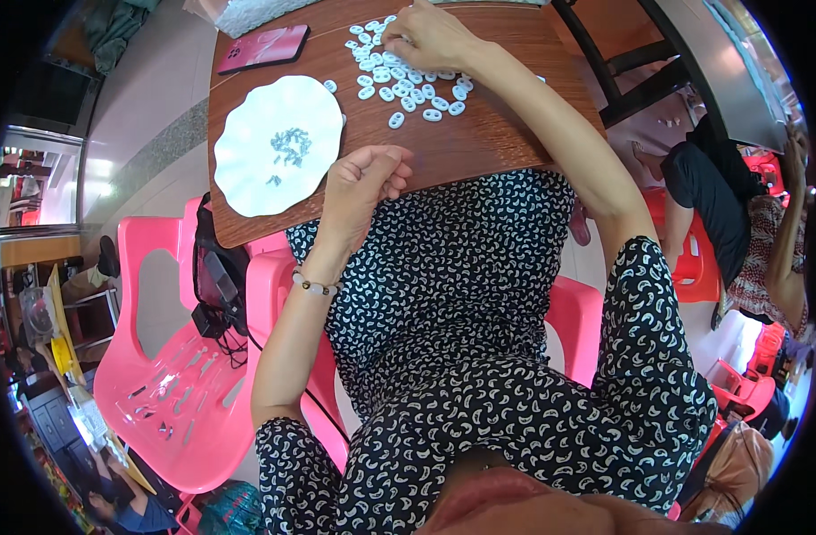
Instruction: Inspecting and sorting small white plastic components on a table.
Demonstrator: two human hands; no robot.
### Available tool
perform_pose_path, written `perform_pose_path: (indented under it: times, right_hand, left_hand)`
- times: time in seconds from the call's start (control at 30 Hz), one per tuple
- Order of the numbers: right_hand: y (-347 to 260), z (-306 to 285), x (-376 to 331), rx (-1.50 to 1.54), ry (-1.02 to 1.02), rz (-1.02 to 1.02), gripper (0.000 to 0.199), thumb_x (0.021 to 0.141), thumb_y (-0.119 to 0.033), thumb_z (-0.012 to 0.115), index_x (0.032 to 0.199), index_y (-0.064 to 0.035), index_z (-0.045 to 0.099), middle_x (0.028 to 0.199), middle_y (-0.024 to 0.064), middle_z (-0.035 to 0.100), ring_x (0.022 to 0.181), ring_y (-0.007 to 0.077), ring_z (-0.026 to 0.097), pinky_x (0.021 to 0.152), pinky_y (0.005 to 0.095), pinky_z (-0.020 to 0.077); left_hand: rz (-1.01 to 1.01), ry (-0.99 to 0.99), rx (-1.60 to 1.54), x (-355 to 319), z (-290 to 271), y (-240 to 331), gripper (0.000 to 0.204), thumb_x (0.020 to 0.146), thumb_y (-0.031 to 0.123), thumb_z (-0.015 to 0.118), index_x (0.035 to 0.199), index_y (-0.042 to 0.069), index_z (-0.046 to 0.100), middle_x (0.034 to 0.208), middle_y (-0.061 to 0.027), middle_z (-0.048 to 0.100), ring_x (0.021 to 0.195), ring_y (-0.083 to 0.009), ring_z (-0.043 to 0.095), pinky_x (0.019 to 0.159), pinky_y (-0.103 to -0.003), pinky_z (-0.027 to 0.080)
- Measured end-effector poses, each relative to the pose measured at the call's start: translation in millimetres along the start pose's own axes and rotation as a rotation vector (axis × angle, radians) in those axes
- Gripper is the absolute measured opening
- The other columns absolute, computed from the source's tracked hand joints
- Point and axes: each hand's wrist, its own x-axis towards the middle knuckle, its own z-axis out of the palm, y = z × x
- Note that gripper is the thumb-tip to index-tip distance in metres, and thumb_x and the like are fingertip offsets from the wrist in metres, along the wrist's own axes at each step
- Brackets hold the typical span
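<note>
View from above my lap, seated at a brown wooden counter (479, 134). My right hand (434, 37) reaches to the far side of the counter and rests on a scattered heap of small white oval plastic pieces (406, 80), its fingers (406, 34) curled down among them; whether they pinch one I cannot tell. My left hand (365, 183) sits at the near edge of the counter, its fingers (392, 169) clenched into a loose fist, any content hidden. Just left of it lies a white scalloped paper plate (247, 169) bearing a small cluster of tiny grey metal parts (289, 144). A pink flat phone (263, 47) lies at the far left corner. A pink plastic chair (172, 383) stands to my left.
</note>
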Motion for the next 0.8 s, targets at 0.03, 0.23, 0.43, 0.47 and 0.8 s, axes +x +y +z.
perform_pose_path:
  times: [0.03,0.23,0.43,0.47,0.8]
  right_hand:
    - [0,-2,3,0.024,-0.003,0.023,0.022,0.081,-0.019,0.061,0.101,-0.0135,0.069,0.089,0.0119,0.068,0.085,0.0318,0.063,0.078,0.0444,0.0498]
    - [-36,-17,41,0.094,-0.02,0.103,0.022,0.081,-0.027,0.059,0.087,-0.0081,0.07,0.084,0.0177,0.067,0.083,0.0365,0.062,0.075,0.0448,0.0496]
    - [-66,9,60,-0.468,0.075,0.326,0.025,0.073,-0.024,0.07,0.09,-0.0046,0.071,0.091,0.0178,0.068,0.088,0.0333,0.066,0.075,0.0419,0.0536]
    - [-52,7,69,-0.296,-0.077,0.353,0.026,0.073,-0.023,0.07,0.09,-0.0041,0.071,0.091,0.0173,0.069,0.088,0.0325,0.066,0.075,0.0415,0.0539]
    - [-7,22,39,-0.03,-0.091,0.073,0.02,0.081,-0.02,0.064,0.097,-0.0096,0.068,0.077,0.0104,0.066,0.075,0.0247,0.065,0.07,0.0383,0.0511]
  left_hand:
    - [-0.009,-0.004,0.001,1,1,1,0.023,0.092,0.019,0.057,0.098,-0.001,0.066,0.08,-0.003,0.065,0.067,-0.0056,0.056,0.061,-0.018,0.046]
    - [-0.013,-0.013,-0.007,-1,0,1,0.024,0.092,0.02,0.057,0.098,-0.001,0.066,0.08,-0.0028,0.064,0.068,-0.0059,0.056,0.061,-0.019,0.046]
    - [-0.011,-0.013,-0.02,-1,-1,-1,0.024,0.092,0.021,0.058,0.098,-0.002,0.066,0.08,-0.003,0.064,0.067,-0.006,0.056,0.061,-0.019,0.046]
    - [-0.008,-0.026,-0.024,0,1,0,0.025,0.092,0.021,0.058,0.099,-0.002,0.066,0.079,-0.0031,0.064,0.067,-0.006,0.056,0.061,-0.019,0.046]
    - [0.012,-0.029,-0.013,2,3,0,0.025,0.092,0.02,0.058,0.099,-0.002,0.066,0.082,-0.0037,0.064,0.068,-0.006,0.055,0.062,-0.019,0.046]
